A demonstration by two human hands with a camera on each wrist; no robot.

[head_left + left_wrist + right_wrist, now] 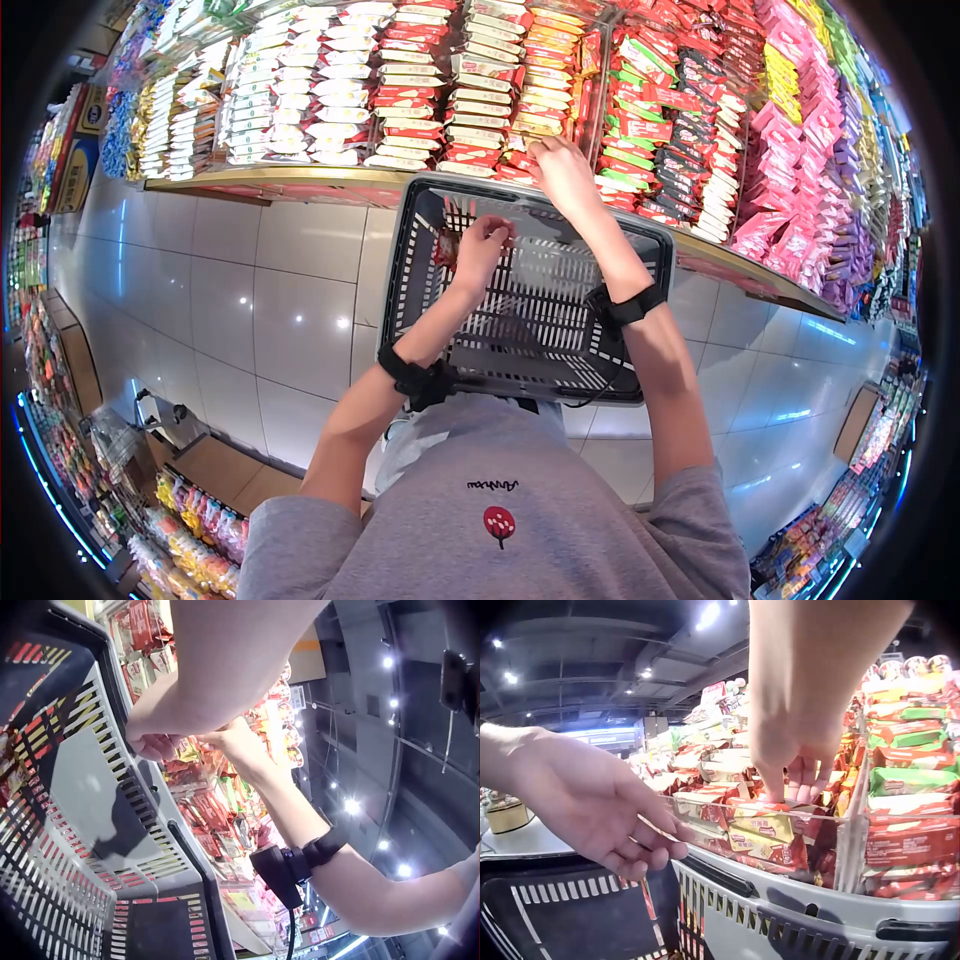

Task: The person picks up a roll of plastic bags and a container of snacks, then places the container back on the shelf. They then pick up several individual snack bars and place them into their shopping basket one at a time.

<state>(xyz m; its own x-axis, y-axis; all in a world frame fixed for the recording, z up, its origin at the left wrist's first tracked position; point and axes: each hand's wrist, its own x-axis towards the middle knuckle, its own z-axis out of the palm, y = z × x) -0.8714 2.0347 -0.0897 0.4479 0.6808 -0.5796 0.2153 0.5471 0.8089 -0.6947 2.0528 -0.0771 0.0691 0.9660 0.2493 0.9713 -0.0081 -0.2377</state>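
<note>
My right hand (565, 175) reaches over the basket's far edge into a bin of wrapped snack bars. In the right wrist view, its thumb and fingers (810, 780) point down, apart, with the thumb right at a red-and-yellow snack packet (761, 829). My left hand (483, 255) hovers over the grey shopping basket (660, 290), its fingers loosely bent with nothing in them; the right wrist view shows its palm (592, 802). Inside the basket's left end lies a small reddish packet (446, 246).
Clear dividers (850, 851) separate rows of packets on the display. White packets (345, 90) are stacked left of my right hand, pink packets (790, 140) far right. Tiled floor (300, 300) surrounds the basket. Other stocked shelves (190, 510) stand behind at left.
</note>
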